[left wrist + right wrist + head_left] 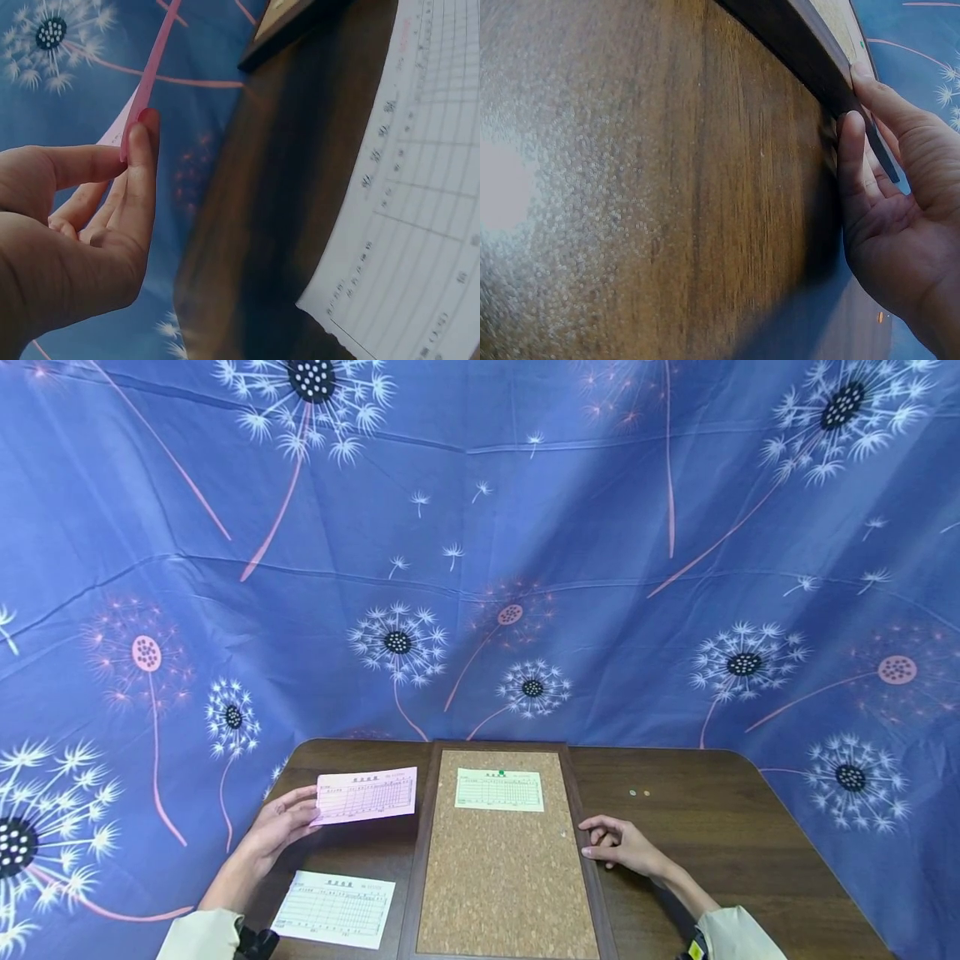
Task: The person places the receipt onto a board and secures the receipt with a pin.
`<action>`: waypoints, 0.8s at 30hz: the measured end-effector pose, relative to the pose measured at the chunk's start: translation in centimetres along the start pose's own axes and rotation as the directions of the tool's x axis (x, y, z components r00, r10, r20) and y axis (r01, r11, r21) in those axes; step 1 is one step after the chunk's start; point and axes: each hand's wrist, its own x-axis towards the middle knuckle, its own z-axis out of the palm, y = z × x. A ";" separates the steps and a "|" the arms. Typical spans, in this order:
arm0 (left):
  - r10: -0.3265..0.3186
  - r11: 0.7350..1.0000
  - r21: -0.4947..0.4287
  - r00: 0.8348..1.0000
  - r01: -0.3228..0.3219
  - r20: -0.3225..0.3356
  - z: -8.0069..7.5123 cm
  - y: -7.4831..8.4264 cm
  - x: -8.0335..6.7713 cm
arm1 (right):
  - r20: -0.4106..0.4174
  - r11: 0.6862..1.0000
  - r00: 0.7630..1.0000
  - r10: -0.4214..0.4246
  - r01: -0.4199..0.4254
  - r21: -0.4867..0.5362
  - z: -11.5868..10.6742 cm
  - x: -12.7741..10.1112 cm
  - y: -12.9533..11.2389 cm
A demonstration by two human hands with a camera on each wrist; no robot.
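Note:
My left hand [273, 831] pinches the left end of a pink printed form slip [367, 795], raised over the table; the left wrist view shows the thumb and index finger [142, 150] on its edge. Below it lies a white form slip [335, 910], flat on the table. A framed cork board [506, 885] has a green form slip [498, 792] near its top, with a green pushpin [501, 772] at the slip's upper edge. My right hand [622, 845] rests its index fingertip and thumb against the board's dark right frame [825, 75].
Two tiny round pieces [639, 792], one greenish and one orange, lie on the brown table [720, 835] right of the board. A small pale speck [563, 833] shows on the cork near the right frame. A blue dandelion-print cloth [465, 527] hangs behind and around the table.

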 end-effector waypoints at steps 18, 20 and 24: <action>0.060 0.998 -0.014 0.997 -0.059 0.049 3.5 4.7 -1.5 | -0.004 1.000 1.000 -0.021 0.021 0.012 0.0 0.1 0.1; 0.060 0.998 -0.024 0.997 -0.059 0.053 3.8 4.9 -1.6 | -0.004 1.000 1.000 -0.019 0.019 0.012 0.0 0.1 0.1; 0.065 0.997 -0.048 0.996 -0.062 0.068 4.4 5.3 -1.9 | -0.006 1.000 1.000 -0.009 0.009 0.014 0.1 0.1 0.2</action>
